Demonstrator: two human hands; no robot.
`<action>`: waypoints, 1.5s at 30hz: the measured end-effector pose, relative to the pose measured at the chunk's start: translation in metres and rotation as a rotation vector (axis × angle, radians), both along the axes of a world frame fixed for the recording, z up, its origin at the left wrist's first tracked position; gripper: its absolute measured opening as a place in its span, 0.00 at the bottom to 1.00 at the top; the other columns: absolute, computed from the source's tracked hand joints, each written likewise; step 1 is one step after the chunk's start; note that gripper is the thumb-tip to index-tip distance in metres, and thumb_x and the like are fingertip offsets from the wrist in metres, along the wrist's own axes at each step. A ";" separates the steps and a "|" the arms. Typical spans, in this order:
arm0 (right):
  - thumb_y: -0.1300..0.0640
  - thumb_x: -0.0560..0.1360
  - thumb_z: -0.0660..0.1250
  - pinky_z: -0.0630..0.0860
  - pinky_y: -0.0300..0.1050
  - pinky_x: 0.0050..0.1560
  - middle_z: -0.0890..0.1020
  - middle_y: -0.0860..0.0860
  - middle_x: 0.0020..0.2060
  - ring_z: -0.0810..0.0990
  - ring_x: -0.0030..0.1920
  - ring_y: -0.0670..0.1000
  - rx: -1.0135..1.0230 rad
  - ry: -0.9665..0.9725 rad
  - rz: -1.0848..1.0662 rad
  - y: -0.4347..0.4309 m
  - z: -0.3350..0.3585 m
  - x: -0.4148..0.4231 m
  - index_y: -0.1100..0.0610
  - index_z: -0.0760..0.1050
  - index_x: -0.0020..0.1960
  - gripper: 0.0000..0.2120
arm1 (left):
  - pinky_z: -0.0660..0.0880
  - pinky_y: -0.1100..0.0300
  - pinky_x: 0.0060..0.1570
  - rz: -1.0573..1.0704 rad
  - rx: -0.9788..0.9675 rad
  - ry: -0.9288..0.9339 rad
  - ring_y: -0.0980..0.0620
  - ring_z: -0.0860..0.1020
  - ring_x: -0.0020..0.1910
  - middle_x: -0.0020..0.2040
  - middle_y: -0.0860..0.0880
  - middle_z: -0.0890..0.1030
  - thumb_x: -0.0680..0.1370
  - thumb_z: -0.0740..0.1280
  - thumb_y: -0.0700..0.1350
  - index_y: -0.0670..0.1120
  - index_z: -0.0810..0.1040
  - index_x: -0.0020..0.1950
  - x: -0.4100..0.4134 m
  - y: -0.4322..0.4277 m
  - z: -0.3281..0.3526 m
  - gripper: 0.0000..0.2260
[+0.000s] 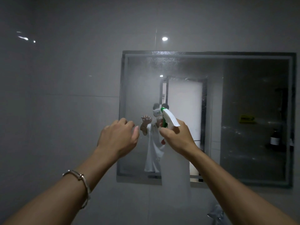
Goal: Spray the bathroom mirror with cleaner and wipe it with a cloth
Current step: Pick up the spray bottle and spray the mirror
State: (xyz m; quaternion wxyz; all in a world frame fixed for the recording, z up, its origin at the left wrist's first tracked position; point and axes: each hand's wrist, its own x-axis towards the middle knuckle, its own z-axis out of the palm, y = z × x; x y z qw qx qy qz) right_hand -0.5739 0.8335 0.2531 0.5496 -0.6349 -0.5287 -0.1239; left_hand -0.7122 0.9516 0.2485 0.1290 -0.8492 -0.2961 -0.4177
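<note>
Now, your right hand (177, 137) grips the spray bottle (168, 117); your empty, loosely curled left hand (118, 137) at its nine o'clock risks overspray.

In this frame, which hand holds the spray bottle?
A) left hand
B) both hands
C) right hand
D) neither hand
C: the right hand grips the white-and-green spray bottle, nozzle toward the mirror, while the left hand holds nothing.
</note>
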 end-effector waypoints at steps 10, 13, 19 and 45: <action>0.64 0.70 0.63 0.77 0.49 0.31 0.75 0.53 0.28 0.80 0.25 0.50 -0.047 0.092 -0.023 -0.014 -0.019 0.016 0.66 0.74 0.41 0.04 | 0.71 0.54 0.47 0.006 -0.004 0.021 0.47 0.75 0.51 0.54 0.47 0.77 0.80 0.51 0.54 0.48 0.77 0.56 0.006 -0.015 -0.004 0.18; 0.65 0.71 0.63 0.79 0.50 0.33 0.77 0.56 0.33 0.79 0.27 0.50 -0.088 0.113 0.005 -0.029 -0.024 0.028 0.65 0.75 0.44 0.04 | 0.71 0.54 0.46 0.002 -0.019 0.034 0.47 0.75 0.51 0.54 0.47 0.77 0.80 0.51 0.54 0.47 0.76 0.56 0.020 -0.023 -0.009 0.18; 0.63 0.69 0.63 0.79 0.58 0.32 0.79 0.61 0.31 0.80 0.26 0.51 -0.079 0.062 -0.126 -0.066 -0.030 0.064 0.67 0.74 0.41 0.06 | 0.72 0.53 0.47 -0.037 -0.016 0.039 0.46 0.75 0.50 0.53 0.46 0.77 0.80 0.51 0.54 0.47 0.77 0.56 0.059 -0.053 -0.014 0.18; 0.64 0.71 0.65 0.81 0.48 0.31 0.78 0.59 0.34 0.80 0.33 0.58 0.030 0.114 -0.311 -0.201 -0.023 0.205 0.55 0.72 0.38 0.06 | 0.67 0.57 0.43 -0.162 0.068 0.074 0.48 0.75 0.53 0.54 0.48 0.76 0.80 0.51 0.55 0.50 0.75 0.57 0.217 -0.176 -0.010 0.17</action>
